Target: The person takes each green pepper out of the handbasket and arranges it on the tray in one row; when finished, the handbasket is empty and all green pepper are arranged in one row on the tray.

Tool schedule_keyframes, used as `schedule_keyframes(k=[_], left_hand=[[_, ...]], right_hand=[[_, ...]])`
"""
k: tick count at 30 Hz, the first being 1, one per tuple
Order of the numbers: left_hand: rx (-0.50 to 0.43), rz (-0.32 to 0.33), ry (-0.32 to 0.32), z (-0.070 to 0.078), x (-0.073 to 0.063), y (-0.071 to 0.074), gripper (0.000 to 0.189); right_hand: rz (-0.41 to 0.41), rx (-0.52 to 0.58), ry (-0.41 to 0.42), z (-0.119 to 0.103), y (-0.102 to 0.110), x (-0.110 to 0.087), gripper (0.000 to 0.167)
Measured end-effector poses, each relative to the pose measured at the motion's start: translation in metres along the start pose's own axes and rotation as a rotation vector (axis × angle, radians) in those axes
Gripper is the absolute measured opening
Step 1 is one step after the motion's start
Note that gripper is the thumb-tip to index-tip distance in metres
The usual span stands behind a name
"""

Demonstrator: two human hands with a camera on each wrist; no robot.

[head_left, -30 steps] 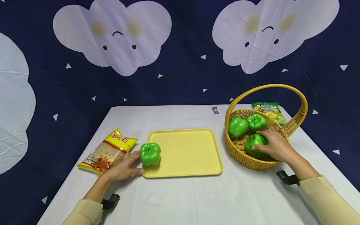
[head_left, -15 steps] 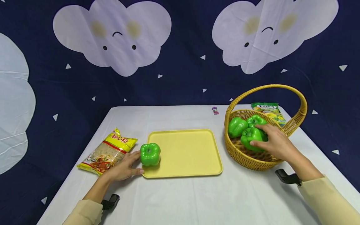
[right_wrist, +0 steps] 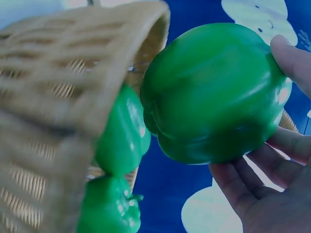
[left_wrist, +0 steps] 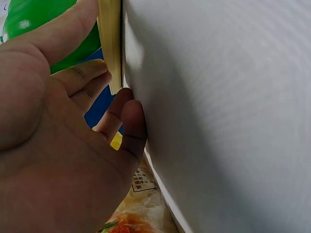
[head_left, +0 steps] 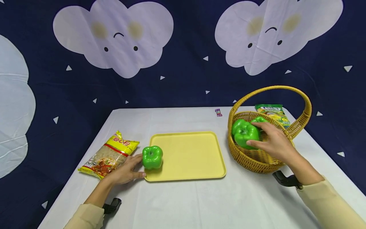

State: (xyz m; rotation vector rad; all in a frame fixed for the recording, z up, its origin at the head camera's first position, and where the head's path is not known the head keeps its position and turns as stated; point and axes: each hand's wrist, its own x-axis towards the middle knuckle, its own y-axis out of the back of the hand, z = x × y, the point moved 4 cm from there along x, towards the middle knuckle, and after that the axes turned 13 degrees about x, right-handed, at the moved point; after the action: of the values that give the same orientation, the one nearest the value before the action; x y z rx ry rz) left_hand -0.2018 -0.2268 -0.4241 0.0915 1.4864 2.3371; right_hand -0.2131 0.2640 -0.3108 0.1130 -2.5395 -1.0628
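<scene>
- Nearest me, my cream sleeves [head_left: 328, 203] come in from the lower corners, with white tabletop [head_left: 177, 203] running wide between them.
- My left hand [head_left: 127, 171] rests at the near left corner of the yellow tray [head_left: 188, 156], fingers relaxed and apart from the thumb, touching the edge.
- The tray lies flat; a green pepper [head_left: 152, 157] sits right at its left rim beside my fingertips, and the yellow floor stretches away to the right of it.
- On the outer side of that hand, a yellow-topped food bag [head_left: 110, 156] lies aslant, just beside my fingers.
- A strip of white cloth separates the tray's right edge from the wicker basket [head_left: 243, 160].
- My right hand [head_left: 273, 144], well apart from the left, has thumb and fingers clamped on the held pepper [head_left: 246, 137] at the basket's left half; I can't tell how high it is over the bottom.
- Behind it are a half-hidden pepper [head_left: 236, 125] and a rear pepper [head_left: 258, 119], under the arching handle [head_left: 276, 87].
- Near the far edge lie a purple wrapper [head_left: 218, 112] and, behind the basket, a green bag [head_left: 274, 113].
- Beyond hangs dark blue cloth [head_left: 188, 89] with clouds.
</scene>
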Motion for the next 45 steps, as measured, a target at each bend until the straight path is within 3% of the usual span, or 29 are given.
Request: schedule_keyframes(k=[17,26,45], left_hand=[[-0.004,0.007,-0.013,0.000,0.001,0.000,0.081],[0.001,0.006,-0.016,0.000,0.001,0.000,0.081],[-0.009,0.012,-0.015,0.001,0.000,0.000,0.079]], right_hand=[[-0.006,0.117,0.087,-0.029,-0.030,0.015,0.068],[-0.064,0.233,0.113,-0.038,-0.052,0.023,0.070],[-0.117,0.281,0.209,-0.061,-0.094,0.028,0.069]])
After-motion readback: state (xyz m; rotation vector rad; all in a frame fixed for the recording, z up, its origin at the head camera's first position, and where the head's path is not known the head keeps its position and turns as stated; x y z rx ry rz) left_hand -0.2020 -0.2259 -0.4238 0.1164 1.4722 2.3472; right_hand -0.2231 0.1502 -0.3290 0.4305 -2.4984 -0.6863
